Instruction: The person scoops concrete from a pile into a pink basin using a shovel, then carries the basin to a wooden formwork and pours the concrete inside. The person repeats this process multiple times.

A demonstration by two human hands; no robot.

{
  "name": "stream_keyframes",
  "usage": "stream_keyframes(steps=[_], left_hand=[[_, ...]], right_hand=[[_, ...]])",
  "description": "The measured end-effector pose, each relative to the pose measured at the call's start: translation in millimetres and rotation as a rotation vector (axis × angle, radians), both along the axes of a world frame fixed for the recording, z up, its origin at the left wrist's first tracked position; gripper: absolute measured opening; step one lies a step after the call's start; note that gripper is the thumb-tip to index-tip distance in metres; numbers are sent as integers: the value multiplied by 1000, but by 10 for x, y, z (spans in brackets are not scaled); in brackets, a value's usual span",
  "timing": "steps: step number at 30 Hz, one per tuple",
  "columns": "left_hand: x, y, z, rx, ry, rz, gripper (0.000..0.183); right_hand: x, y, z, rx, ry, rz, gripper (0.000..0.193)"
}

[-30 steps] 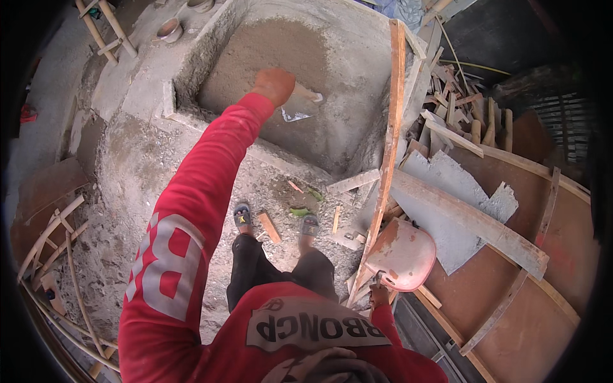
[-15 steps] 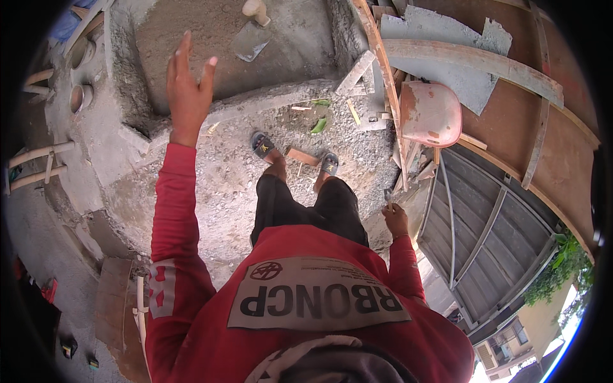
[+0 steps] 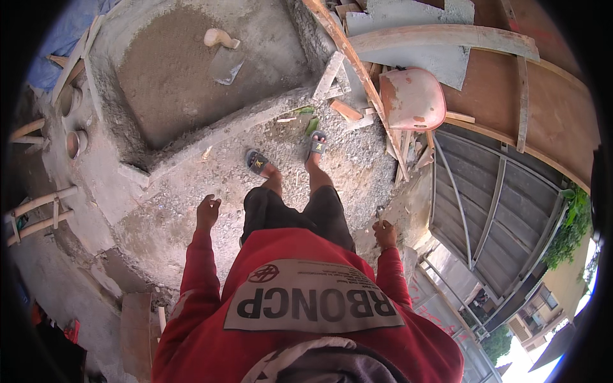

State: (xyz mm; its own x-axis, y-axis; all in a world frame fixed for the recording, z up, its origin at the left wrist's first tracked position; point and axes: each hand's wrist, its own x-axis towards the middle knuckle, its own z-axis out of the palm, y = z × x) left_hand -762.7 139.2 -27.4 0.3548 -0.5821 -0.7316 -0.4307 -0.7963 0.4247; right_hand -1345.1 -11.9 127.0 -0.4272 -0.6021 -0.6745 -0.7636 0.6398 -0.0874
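My left hand (image 3: 208, 211) hangs low beside my left thigh, its fingers loosely bent with the thumb apart and nothing visible in it. Beside my right leg, my right hand (image 3: 385, 233) is closed round a small tool (image 3: 381, 217) with a pale handle and a dark metal end. Most of that tool is hidden by the fingers. My feet in dark sandals (image 3: 258, 162) stand on gravelly ground before a low, rough concrete wall (image 3: 211, 142). A brown wood block (image 3: 345, 110) lies near the wall's right corner.
Behind the wall, a trowel-like flat plate (image 3: 227, 66) and a pale rounded object (image 3: 220, 38) lie on wet-looking mortar. A slanting timber (image 3: 357, 67) and a worn pinkish seat (image 3: 414, 99) stand at the right. Pipe openings (image 3: 76, 144) are at the left.
My left hand has dropped from its raised spot over the wall to beside my thigh. My right foot has stepped forward. The wood block between my feet is gone from there; a similar one lies farther ahead.
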Motion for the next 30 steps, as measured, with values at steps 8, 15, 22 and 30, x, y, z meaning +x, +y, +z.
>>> stream_keyframes(steps=[8, 15, 22, 30], left_hand=[[-288, -1139, 647, -343, 141, 430, 41], [-916, -656, 812, -187, -20, 657, 39], [-1824, -297, 1253, -169, -63, 918, 42], [-3374, 407, 992, -168, -19, 1469, 45]], right_hand=[[-719, -315, -434, 278, -50, -21, 9], [-300, -2603, -1023, 272, -275, 306, 13], [1325, -4114, -1029, 219, -535, 355, 19], [2690, -3899, -1994, 213, -541, 1221, 7]])
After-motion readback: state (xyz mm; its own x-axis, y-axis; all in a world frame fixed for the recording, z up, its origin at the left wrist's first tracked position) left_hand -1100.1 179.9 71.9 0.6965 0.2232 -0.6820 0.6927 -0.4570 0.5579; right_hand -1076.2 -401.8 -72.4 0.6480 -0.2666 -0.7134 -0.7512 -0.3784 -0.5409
